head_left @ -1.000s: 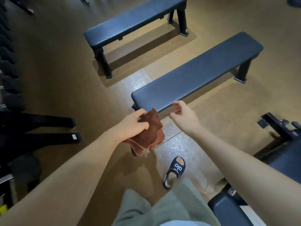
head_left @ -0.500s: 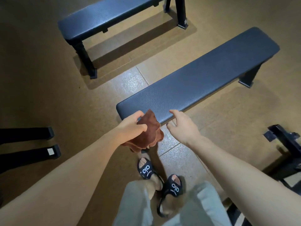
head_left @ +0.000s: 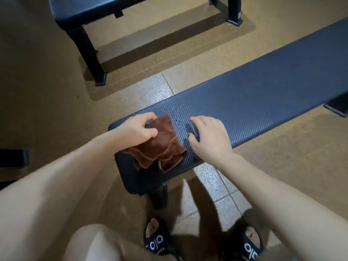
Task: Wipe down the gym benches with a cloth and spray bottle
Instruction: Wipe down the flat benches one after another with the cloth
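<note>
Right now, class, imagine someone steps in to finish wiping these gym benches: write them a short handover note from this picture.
Left hand: grips the brown cloth against the near end of the near bench.
Right hand: holds nothing, fingers spread, resting on the pad beside the cloth.
A few wet-looking spots sit between the hands.
No spray bottle is in view.
Done: the cloth is on the pad; how much has been wiped cannot be told.
Left: wipe along the near bench, then the far bench.

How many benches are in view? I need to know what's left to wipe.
2: the near bench under both hands, and the far bench at the top left. Others may lie outside the frame.
</note>
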A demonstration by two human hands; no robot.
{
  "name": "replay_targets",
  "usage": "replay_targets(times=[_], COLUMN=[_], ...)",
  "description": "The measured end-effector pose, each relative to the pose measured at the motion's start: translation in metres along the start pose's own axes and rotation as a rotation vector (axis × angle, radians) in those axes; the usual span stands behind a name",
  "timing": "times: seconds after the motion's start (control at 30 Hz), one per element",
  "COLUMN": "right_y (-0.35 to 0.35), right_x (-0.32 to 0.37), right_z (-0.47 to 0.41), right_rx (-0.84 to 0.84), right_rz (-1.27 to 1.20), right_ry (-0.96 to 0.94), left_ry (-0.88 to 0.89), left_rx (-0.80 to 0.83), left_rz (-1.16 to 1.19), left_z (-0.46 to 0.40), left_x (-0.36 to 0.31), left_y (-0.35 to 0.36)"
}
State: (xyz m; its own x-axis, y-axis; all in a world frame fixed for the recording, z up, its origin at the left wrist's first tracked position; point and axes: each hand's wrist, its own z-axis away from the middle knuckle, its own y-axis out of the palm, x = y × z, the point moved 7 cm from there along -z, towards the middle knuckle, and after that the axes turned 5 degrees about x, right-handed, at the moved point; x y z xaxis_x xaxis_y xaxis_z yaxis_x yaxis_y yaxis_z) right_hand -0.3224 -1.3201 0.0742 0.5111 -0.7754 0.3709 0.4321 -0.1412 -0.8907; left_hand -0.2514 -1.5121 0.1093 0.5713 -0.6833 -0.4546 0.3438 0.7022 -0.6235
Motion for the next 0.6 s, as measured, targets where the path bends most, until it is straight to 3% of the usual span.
replay_targets(times=[0.13,0.2,0.37,0.6], right_y=[0.033,0.045,0.061,0.062], right_x=[-0.003,-0.007,-0.016,-0.017], right_z=[-0.037,-0.047,-0.050,-0.051], right_rx=[-0.192,-0.255,-0.343,-0.326], right_rz=[0.010,0.028,0.067,0.077], right_ry=[-0.114,-0.129,-0.130,-0.118], left_ry=[0.088,0.114,0.074,0.154], left_rx=[-0.387,-0.492,-0.426,-0.468], left_rz=[-0.447,-0.574,-0.575,-0.581], left_z=[-0.047,-0.057,-0.065,-0.076], left_x=[0.012,0.012,0.028,0.021], left_y=[-0.001,0.012,0.079,0.080])
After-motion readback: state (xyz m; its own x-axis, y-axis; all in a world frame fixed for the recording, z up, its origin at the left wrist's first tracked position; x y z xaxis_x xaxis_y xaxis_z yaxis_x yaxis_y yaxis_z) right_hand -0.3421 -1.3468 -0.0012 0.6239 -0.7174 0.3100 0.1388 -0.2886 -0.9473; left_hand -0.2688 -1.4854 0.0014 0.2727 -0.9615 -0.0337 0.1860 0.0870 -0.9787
